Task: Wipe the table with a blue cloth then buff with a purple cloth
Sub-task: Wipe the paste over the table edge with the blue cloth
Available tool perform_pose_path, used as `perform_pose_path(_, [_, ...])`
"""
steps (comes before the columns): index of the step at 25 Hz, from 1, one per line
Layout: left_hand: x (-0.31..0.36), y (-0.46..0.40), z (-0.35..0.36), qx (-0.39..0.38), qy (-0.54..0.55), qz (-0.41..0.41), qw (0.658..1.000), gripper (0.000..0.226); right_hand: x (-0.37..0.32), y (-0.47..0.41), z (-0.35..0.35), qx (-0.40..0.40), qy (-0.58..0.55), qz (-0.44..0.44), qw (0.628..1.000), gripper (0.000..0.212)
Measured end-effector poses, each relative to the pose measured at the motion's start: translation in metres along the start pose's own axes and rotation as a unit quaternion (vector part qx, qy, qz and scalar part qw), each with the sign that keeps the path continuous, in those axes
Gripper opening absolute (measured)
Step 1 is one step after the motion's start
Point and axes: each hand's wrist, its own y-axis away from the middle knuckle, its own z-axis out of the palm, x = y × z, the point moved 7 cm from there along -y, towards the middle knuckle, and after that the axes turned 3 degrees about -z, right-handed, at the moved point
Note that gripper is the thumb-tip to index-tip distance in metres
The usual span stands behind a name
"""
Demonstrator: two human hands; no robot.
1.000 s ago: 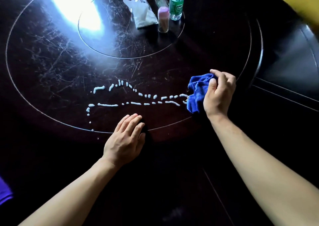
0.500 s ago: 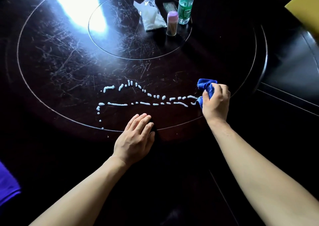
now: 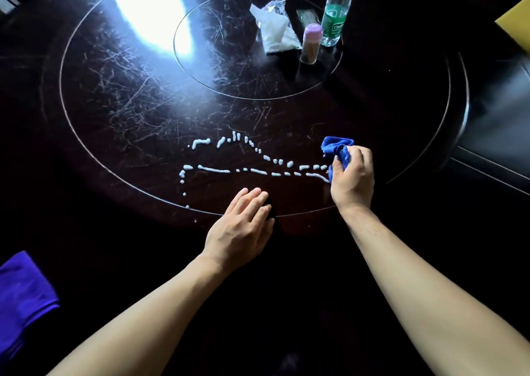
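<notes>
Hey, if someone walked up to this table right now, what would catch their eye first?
Probably the broken trail of white blobs across the dark table, in front of the person. At the trail's right end the right hand grips a bunched blue cloth, while the left hand rests flat on the table near its edge. A bright glare washes out the far left of the tabletop.

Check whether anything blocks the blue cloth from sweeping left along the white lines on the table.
Nothing visible does. The blue cloth, gripped by the right hand, sits at the right end of the white lines; the left hand rests nearer, beside them.
</notes>
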Motion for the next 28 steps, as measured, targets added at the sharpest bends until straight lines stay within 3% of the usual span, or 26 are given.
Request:
perform_pose_path(5, [0.002,-0.004,-0.006,-0.021,0.025,-0.013,0.999,0.030,-0.049,0.014,0.040,-0.026,-0.035,-0.026,0.999,0.018])
perform_pose_path(8, [-0.010,-0.007,-0.019,-0.033,0.161,-0.050,0.985,0.028,-0.066,0.019,0.054,-0.023,-0.059,-0.020,0.998,0.017])
perform_pose_path(10, [-0.031,-0.009,-0.040,0.017,0.205,-0.067,0.976,0.022,-0.073,0.022,0.058,-0.012,-0.061,-0.027,0.998,0.015])
perform_pose_path(12, [-0.067,-0.009,-0.062,0.076,0.167,-0.079,0.980,0.018,-0.075,0.023,0.061,-0.011,-0.059,-0.031,0.998,0.015])
perform_pose_path(14, [-0.121,-0.007,-0.073,0.074,0.085,-0.116,0.987,0.021,-0.074,0.024,0.062,-0.015,-0.055,-0.036,0.998,0.016])
perform_pose_path(17, [-0.216,0.010,-0.072,-0.022,-0.046,-0.271,0.961,0.039,-0.077,0.026,0.063,-0.019,-0.047,-0.050,0.997,0.016])
perform_pose_path(19, [-0.250,0.025,-0.066,-0.067,-0.047,-0.355,0.931,0.049,-0.080,0.027,0.064,-0.016,-0.038,-0.057,0.998,0.016])
perform_pose_path(28, [-0.240,0.031,-0.054,-0.053,-0.057,-0.365,0.928,0.063,-0.088,0.023,0.072,0.003,-0.021,-0.037,0.999,0.016])
